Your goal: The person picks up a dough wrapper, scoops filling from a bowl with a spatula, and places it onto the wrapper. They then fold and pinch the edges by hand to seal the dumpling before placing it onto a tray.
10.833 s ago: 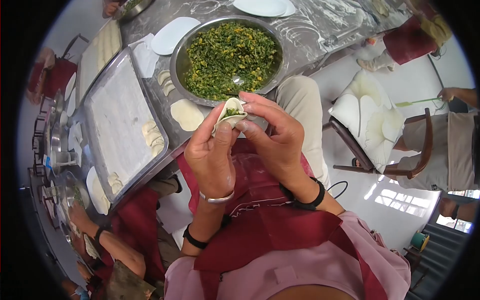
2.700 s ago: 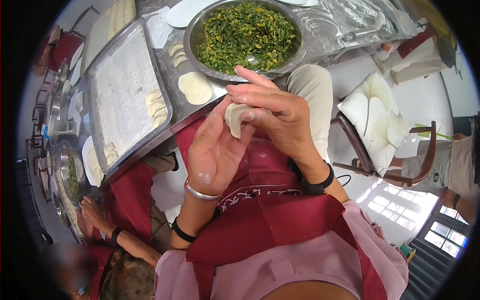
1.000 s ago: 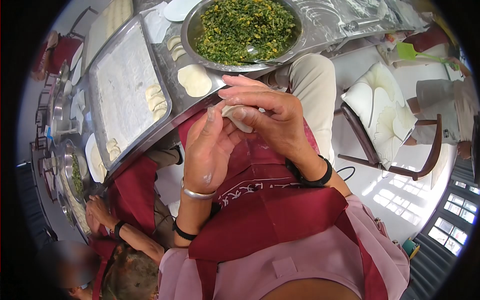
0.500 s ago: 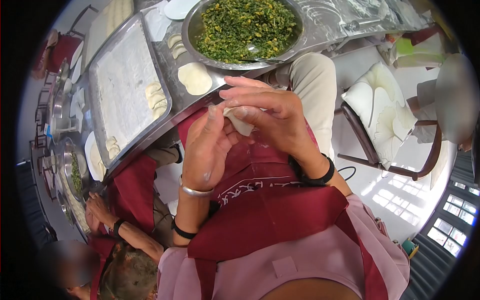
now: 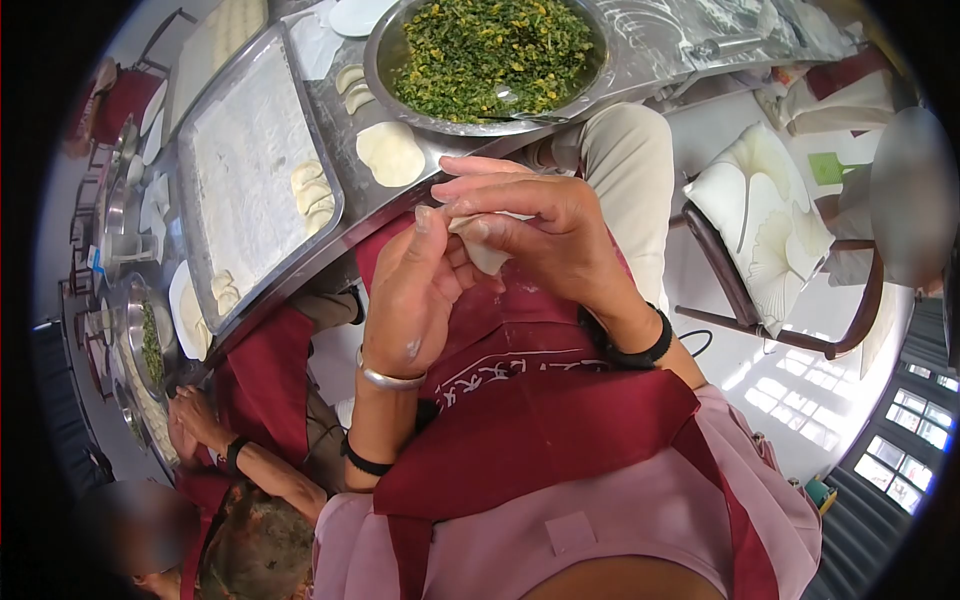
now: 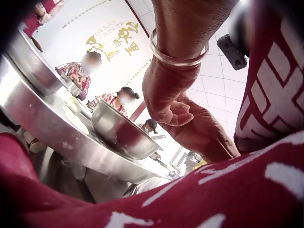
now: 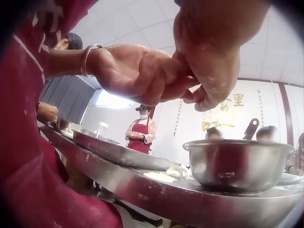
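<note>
Between both hands, above the red apron's lap, is a folded dumpling (image 5: 485,254) of pale dough, its filling out of sight. My right hand (image 5: 550,225) pinches its upper edge with the thumb in front and the fingers stretched over the top. The left hand (image 5: 405,300) holds the dumpling's left end near its thumb tip, its other fingers curled beneath. In the left wrist view the hands (image 6: 173,95) hide the dumpling. From the right wrist, the left hand (image 7: 128,71) and right hand (image 7: 209,66) meet at the fingers.
A steel bowl (image 5: 377,75) of chopped green filling stands on the table. Flat dough wrappers (image 5: 390,155) and folded dumplings (image 5: 352,88) lie beside it. Left is a floured tray (image 5: 245,170) with several dumplings (image 5: 313,197). A cushioned chair (image 5: 760,230) stands right; other people are around.
The dough was an open cup showing green filling; it is now folded over. Over the last second the dumpling has tilted downward between the fingers. The person at the right has moved.
</note>
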`<state>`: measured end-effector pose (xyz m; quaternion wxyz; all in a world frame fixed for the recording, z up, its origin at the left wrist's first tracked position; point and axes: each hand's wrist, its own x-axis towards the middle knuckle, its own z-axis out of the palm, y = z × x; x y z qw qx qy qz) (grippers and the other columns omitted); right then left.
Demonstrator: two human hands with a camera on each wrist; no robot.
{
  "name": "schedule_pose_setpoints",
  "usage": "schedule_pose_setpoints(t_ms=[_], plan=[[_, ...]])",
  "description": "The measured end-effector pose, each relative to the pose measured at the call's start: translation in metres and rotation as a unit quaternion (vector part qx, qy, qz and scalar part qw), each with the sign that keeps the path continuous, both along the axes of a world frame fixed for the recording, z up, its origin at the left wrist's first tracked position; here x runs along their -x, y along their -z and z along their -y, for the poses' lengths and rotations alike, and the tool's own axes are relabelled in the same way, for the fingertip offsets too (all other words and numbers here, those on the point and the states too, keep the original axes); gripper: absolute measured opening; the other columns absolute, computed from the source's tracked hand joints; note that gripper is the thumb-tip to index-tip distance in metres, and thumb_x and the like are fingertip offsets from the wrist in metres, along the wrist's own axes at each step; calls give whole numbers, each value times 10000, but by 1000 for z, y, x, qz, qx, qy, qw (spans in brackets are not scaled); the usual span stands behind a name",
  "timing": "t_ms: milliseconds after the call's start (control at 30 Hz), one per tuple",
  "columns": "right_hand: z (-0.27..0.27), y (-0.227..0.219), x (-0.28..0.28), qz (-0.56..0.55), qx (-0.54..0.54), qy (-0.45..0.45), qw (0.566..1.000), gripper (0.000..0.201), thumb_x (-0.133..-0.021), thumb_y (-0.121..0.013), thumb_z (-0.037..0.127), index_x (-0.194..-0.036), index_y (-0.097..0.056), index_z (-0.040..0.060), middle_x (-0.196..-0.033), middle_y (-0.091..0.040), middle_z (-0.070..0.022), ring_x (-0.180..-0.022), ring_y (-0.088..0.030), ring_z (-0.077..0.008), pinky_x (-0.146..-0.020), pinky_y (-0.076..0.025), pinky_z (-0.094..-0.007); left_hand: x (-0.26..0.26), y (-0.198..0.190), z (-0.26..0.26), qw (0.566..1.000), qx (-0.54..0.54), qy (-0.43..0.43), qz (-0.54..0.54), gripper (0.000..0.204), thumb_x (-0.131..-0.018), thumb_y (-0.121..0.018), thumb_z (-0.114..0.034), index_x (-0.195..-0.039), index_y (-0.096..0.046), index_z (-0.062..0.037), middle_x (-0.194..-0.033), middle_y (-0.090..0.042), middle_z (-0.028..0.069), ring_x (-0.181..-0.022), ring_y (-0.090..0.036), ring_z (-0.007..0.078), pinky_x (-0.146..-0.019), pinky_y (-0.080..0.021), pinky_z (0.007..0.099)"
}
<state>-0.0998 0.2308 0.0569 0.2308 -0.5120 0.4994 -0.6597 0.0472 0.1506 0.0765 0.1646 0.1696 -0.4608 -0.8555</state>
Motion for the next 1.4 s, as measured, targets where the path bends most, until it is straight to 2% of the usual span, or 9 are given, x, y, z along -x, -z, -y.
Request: schedule_pose_setpoints(t_ms=[233,333,533,633,733,1000,1133,1233,1400], plan=[[4,2,-5,52,25,-24,998,127,-772,-728,-14,-896,-702,-2,-977,-726,-125,-1158,-605,-337,-975,-472,-410,0,1,0,1000,9,12,-2,513,-1045,-324,-447,-1231,-514,-9,-1125,-613,119,-935,-617,218,-761,-521,380],[6,2,-4,-20,27,-13,999,122,-757,-734,-19,-873,-698,-2,-968,-729,-127,-1172,-600,-337,-982,-468,-420,-2,-1,0,1000,-6,15,7,506,-1044,-334,-446,-1249,-502,-16,-1154,-601,115,-973,-612,219,-801,-514,381],[7,8,-7,-64,11,-4,998,369,-747,-741,-20,-1107,-678,30,-1160,-683,-129,-1298,-499,-328,-931,-504,-400,3,-2,-3,995,-78,-63,3,547,-1041,-337,-454,-1295,-475,11,-1214,-589,130,-1039,-597,215,-935,-471,398],[5,6,-12,25,-5,0,1000,495,-747,-752,-3,-1224,-642,70,-1264,-636,-118,-1360,-425,-319,-956,-487,-386,-1,3,-2,989,-117,-89,-15,571,-1040,-335,-454,-1322,-457,28,-1241,-578,147,-1042,-596,222,-968,-456,397],[6,3,-13,48,-30,10,998,476,-751,-760,21,-1211,-656,84,-1279,-631,-110,-1383,-394,-302,-986,-464,-389,1,-5,-3,987,-123,-97,-32,540,-1049,-356,-413,-1315,-463,44,-1194,-581,116,-1081,-582,188,-969,-466,371],[23,23,2,-195,28,22,980,429,-750,-744,23,-1169,-666,75,-1258,-634,-139,-1338,-448,-362,-1060,-386,-468,3,-5,5,990,-99,-90,-47,471,-1057,-359,-350,-1294,-474,39,-1216,-564,115,-1100,-569,192,-982,-453,366],[31,16,-4,-102,19,22,994,450,-729,-755,26,-1166,-651,55,-1254,-633,-145,-1328,-448,-395,-1068,-376,-488,4,2,19,989,-108,-78,-64,472,-1056,-362,-349,-1272,-490,51,-1200,-574,120,-1069,-573,189,-967,-454,366],[35,6,-7,-89,22,58,994,467,-724,-757,24,-1176,-638,41,-1270,-623,-144,-1323,-448,-406,-1062,-380,-494,7,-3,24,984,-146,-91,-57,477,-1055,-366,-353,-1261,-499,57,-1179,-583,121,-1046,-575,187,-960,-451,367],[45,10,0,-174,21,70,982,486,-715,-759,33,-1182,-627,59,-1295,-602,-152,-1323,-443,-412,-1046,-397,-482,10,-6,32,962,-234,-102,-100,521,-1049,-358,-397,-1283,-500,47,-1204,-586,127,-1039,-554,182,-990,-415,358]])
